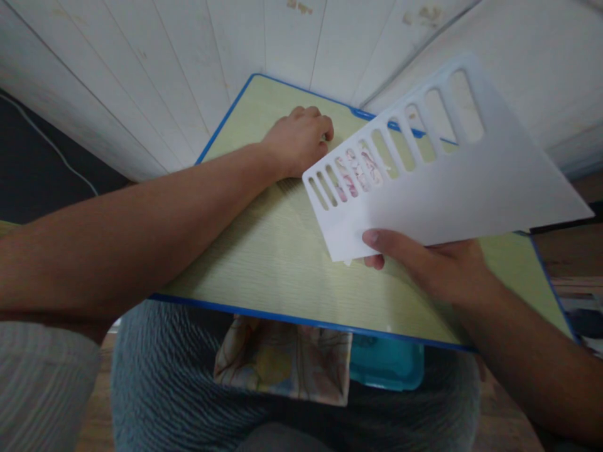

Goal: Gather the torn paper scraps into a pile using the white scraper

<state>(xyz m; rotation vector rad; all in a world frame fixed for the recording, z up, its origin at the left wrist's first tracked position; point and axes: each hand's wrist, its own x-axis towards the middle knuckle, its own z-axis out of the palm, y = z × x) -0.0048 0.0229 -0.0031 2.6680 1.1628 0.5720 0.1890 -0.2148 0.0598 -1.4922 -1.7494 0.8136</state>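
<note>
Pinching the smooth, slotted white sheet (471, 182) by its lower edge, the right hand (433, 270) is slanting inward beneath it. Leftward, the left hand (299, 141) is lying curled on the wood-grained, blue-edged tabletop (264, 263); whether it is holding anything, I cannot tell.

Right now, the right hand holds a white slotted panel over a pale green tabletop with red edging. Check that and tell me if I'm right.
Not quite: the edging is blue, not red, as the head view shows. The right hand does hold a white slotted panel over a pale green tabletop.
</note>
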